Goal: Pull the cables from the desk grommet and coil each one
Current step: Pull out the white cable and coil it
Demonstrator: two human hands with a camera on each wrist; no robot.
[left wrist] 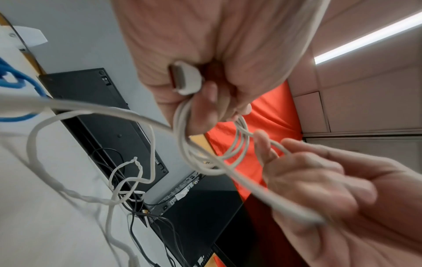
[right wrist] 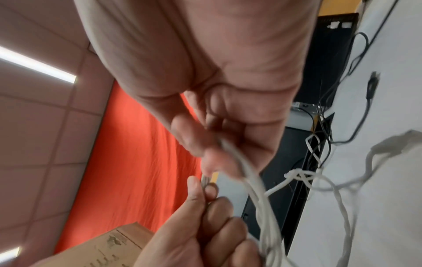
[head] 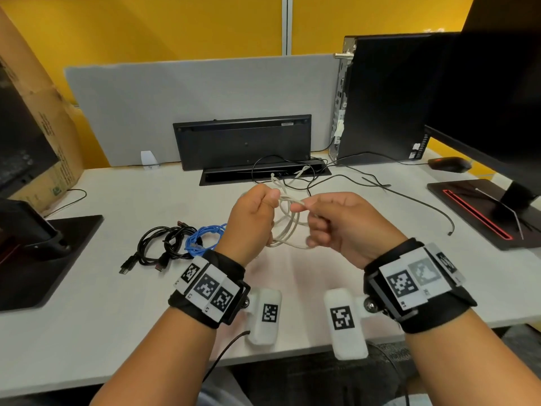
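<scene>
My left hand point(head: 257, 212) grips several loops of a white cable point(head: 288, 227) above the middle of the desk; in the left wrist view its white plug point(left wrist: 186, 79) pokes out of that fist point(left wrist: 217, 101). My right hand point(head: 319, 212) pinches a strand of the same white cable point(right wrist: 255, 180) between thumb and forefinger, close beside the left hand. The cable's loose kinked tail point(head: 281, 180) trails back toward the open black desk grommet point(head: 263, 172). A coiled black cable point(head: 159, 244) and a coiled blue cable point(head: 205, 237) lie on the desk to the left.
A keyboard point(head: 243, 139) leans upright behind the grommet, a computer tower point(head: 383, 98) stands at right. Thin black cables point(head: 409, 197) run from the grommet across the desk to the right. Monitor stands point(head: 480, 212) sit at both sides, a cardboard box point(head: 38, 112) at far left.
</scene>
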